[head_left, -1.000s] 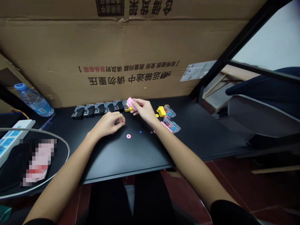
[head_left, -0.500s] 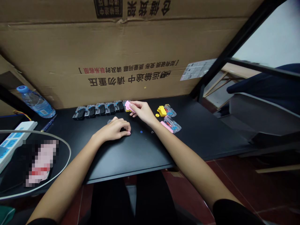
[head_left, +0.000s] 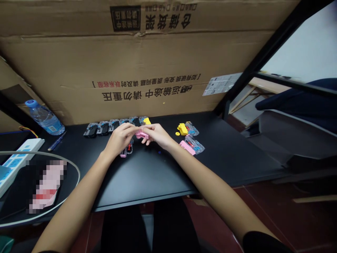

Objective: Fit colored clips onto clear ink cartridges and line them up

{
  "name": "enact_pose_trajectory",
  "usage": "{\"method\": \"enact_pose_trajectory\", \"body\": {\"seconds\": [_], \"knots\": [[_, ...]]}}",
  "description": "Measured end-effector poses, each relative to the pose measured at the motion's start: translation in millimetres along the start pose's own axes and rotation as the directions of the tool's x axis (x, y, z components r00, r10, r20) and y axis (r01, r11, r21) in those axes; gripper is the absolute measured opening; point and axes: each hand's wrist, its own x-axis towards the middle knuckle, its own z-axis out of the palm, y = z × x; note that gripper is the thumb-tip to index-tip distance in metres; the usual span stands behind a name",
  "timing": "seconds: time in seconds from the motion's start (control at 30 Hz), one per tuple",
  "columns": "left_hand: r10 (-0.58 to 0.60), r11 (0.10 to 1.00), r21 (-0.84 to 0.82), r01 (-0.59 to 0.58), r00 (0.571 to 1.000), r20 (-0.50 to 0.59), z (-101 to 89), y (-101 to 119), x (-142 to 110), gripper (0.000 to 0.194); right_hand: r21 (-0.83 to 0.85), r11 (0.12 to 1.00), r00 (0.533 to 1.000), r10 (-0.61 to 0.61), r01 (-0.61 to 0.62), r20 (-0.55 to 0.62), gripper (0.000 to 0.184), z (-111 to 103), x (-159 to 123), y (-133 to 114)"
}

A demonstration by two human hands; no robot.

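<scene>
Corrugated cardboard carton (head_left: pixel 158 59) is standing along the back of a black bench (head_left: pixel 147 175), its printing upside down from this view. Mid-bench, the left hand (head_left: pixel 121 138) and right hand (head_left: pixel 158 135) are meeting fingertip to fingertip, both pinching a small pink plastic piece (head_left: pixel 140 135) at the centre of the scene. Fingers are covering part of it, so its full shape and the exact grip are hard to tell. It is looking light, stiff and smooth-moulded, probably a little slippery, and its outer edges seem the surest place to take hold.

With 12 o'clock toward the carton, a row of clear blister packs (head_left: pixel 113 124) holding black parts is lying from 9 to 11 o'clock, and a yellow plastic piece (head_left: pixel 146 121) is sitting at 12. Around 2 o'clock, a yellow part (head_left: pixel 182 129) is lying just beside a clear pack (head_left: pixel 191 128), while a pink strip (head_left: pixel 187 147) and another clear pack (head_left: pixel 195 144) are resting near 3 to 4 o'clock. Closest to the left hand, at about 7 o'clock, a clear pack with pink and red parts (head_left: pixel 126 149) is lying partly beneath it — touching or not, it is impossible to tell.
</scene>
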Motion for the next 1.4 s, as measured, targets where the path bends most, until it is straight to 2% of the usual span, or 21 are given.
{"method": "enact_pose_trajectory", "body": {"seconds": [0.23,0.53,0.83,0.97,1.13,1.4], "knots": [[0.007,1.0,-0.01,-0.007,0.996,0.083,-1.5,-3.3,-0.4,0.029,0.092,0.988,0.992,0.125,-0.123,-0.02,0.021,1.8,1.8,1.8],[-0.026,0.997,-0.07,0.036,0.99,0.136,-1.5,-6.4,1.5,0.028,0.137,0.978,0.987,0.159,-0.156,-0.011,0.021,0.4,3.1,3.8],[-0.05,0.991,-0.121,0.064,0.993,0.111,-2.8,-0.3,3.0,0.023,0.229,0.947,0.973,0.232,-0.227,0.003,0.018,0.1,1.1,-2.8],[-0.022,0.994,-0.101,0.032,0.995,0.098,-3.1,1.8,2.5,0.021,0.256,0.939,0.97,0.241,-0.232,-0.006,0.02,1.3,1.2,-4.4],[0.028,0.996,-0.082,-0.022,0.996,0.079,-3.7,0.1,3.1,0.017,0.246,0.934,0.965,0.251,-0.26,0.069,0.025,-0.1,2.5,-1.8],[0.155,0.972,0.156,-0.174,0.98,0.127,-0.3,-1.8,1.2,0.022,0.272,0.899,0.939,0.323,-0.343,0.118,0.028,-0.1,1.0,-5.6]]}}
